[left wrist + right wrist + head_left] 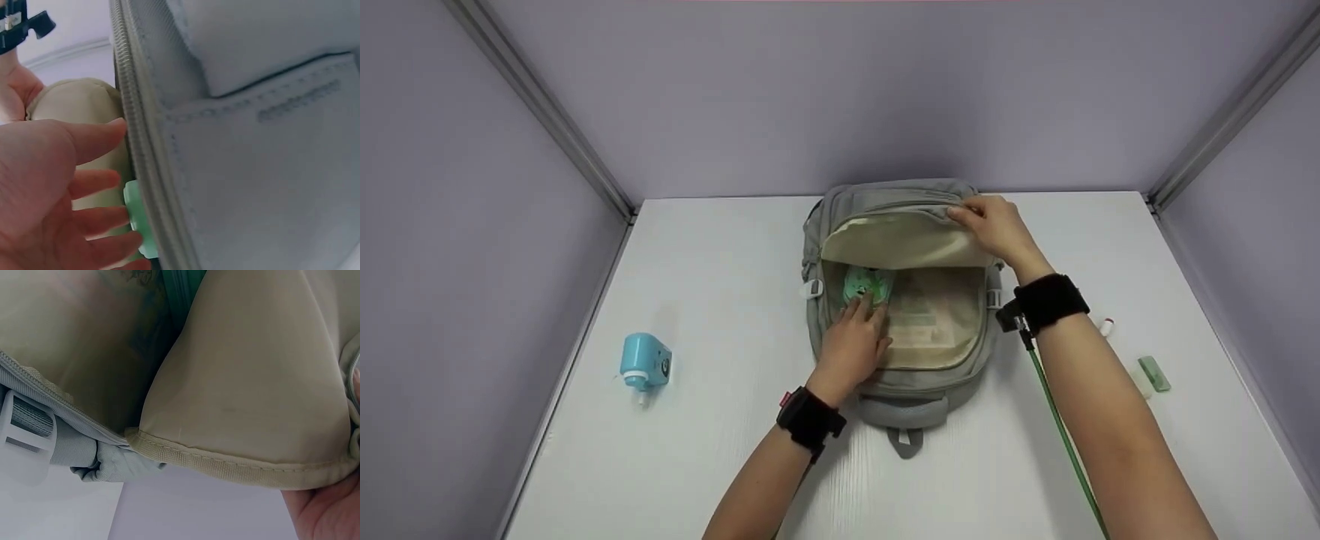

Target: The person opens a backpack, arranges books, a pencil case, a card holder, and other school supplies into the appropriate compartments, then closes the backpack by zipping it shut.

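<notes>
A grey backpack lies on the white table with its main compartment unzipped. My right hand pinches the top edge of the beige-lined front flap and holds it raised. In the right wrist view the flap's lining fills the middle, with part of that hand behind its edge. Inside the compartment's left side lies a green patterned item, partly covered by the flap. My left hand reaches in, its extended fingertips touching this item. The left wrist view shows only the item's green edge beside those fingers.
A light-blue bottle with a white nozzle lies on the table at the left. To the right, near my forearm, are a small green block and a white stick with a red end. Walls bound the back and sides.
</notes>
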The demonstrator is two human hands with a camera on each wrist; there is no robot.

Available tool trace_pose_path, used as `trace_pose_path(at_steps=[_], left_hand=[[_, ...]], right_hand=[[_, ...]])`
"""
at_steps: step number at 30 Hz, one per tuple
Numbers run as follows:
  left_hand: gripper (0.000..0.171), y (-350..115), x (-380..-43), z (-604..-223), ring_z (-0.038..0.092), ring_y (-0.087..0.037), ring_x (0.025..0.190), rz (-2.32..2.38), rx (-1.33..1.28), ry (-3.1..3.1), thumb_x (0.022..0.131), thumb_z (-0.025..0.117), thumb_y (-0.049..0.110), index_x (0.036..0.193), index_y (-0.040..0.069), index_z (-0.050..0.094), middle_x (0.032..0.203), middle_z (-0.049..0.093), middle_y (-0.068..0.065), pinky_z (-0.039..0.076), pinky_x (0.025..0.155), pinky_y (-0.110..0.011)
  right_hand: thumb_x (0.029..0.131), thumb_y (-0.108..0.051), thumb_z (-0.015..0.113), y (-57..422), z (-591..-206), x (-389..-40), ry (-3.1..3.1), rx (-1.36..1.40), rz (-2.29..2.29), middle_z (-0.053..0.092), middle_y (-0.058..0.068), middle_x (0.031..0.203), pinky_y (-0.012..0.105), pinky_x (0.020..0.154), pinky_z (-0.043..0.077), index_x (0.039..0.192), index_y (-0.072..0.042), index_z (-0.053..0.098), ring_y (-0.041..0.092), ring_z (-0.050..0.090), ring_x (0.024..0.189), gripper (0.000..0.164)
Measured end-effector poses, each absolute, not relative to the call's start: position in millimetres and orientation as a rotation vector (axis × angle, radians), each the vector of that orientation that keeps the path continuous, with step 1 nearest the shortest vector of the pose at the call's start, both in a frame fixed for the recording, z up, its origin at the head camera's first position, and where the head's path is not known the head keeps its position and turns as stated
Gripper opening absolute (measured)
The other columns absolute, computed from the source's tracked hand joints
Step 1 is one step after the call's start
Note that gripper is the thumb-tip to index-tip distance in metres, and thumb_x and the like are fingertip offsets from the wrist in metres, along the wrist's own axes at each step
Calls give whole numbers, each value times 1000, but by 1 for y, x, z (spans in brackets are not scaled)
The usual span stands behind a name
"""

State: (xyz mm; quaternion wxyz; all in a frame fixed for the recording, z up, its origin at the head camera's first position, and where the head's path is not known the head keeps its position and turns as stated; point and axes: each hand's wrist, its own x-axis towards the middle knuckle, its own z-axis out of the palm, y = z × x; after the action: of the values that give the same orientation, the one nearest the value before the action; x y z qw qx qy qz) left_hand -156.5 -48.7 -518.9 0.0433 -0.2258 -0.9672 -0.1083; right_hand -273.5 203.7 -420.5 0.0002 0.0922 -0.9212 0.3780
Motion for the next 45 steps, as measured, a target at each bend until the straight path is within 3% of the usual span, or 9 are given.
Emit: trace_pose_path(at_steps=[8, 16, 21, 26, 33, 37, 45], left_hand=[[47, -65, -154, -511, 59, -35, 113, -437, -612, -2829, 91, 72, 26, 134, 9, 60, 129, 57, -19, 50, 90, -47], [16, -105, -160, -501, 65, -35, 89, -480, -456, -2770, 91, 67, 11, 102, 0, 71, 100, 66, -18, 53, 74, -48], [25, -150, -163, -504, 65, -38, 92, -508, -265, -2840, 90, 70, 14, 110, -1, 70, 106, 66, -23, 53, 74, -50], [37, -203, -160, -499, 61, -45, 101, -480, -14, -2928, 90, 72, 20, 118, -3, 67, 115, 61, -30, 48, 83, -56], [48, -267, -148, -495, 38, -56, 124, -483, 397, -2990, 92, 66, 22, 131, -5, 55, 127, 45, -40, 28, 97, -71], [55, -294, -144, -493, 33, -60, 125, -594, 614, -3051, 95, 61, 24, 138, -6, 45, 130, 37, -44, 26, 97, -72], [67, -323, -135, -493, 32, -69, 119, -857, 882, -3153, 93, 56, 26, 151, 3, 31, 135, 26, -47, 29, 88, -80]], right_hand=[[99, -43, 55, 203, -421, -271, -2888, 275, 1211, 34, -1, 63, 31, 53, 28, 75, -9, 50, 10, 30, 51, 42], [99, -40, 57, 200, -421, -270, -2864, 257, 1235, 33, -1, 63, 30, 54, 28, 73, -10, 48, 12, 31, 52, 41], [99, -40, 57, 199, -421, -271, -2865, 259, 1213, 34, 0, 63, 31, 54, 28, 72, -10, 47, 13, 31, 53, 41], [99, -40, 58, 199, -422, -272, -2865, 247, 1202, 36, 0, 64, 31, 54, 28, 74, -9, 51, 13, 33, 53, 40], [99, -40, 58, 201, -423, -271, -2868, 244, 1188, 36, 0, 63, 32, 54, 28, 71, -11, 48, 13, 33, 54, 42], [99, -41, 57, 202, -423, -270, -2873, 233, 1190, 34, 0, 62, 31, 54, 28, 74, -10, 52, 13, 32, 52, 40], [100, -40, 56, 202, -422, -267, -2885, 234, 1194, 34, 0, 63, 32, 54, 28, 76, -9, 52, 13, 31, 52, 39]])
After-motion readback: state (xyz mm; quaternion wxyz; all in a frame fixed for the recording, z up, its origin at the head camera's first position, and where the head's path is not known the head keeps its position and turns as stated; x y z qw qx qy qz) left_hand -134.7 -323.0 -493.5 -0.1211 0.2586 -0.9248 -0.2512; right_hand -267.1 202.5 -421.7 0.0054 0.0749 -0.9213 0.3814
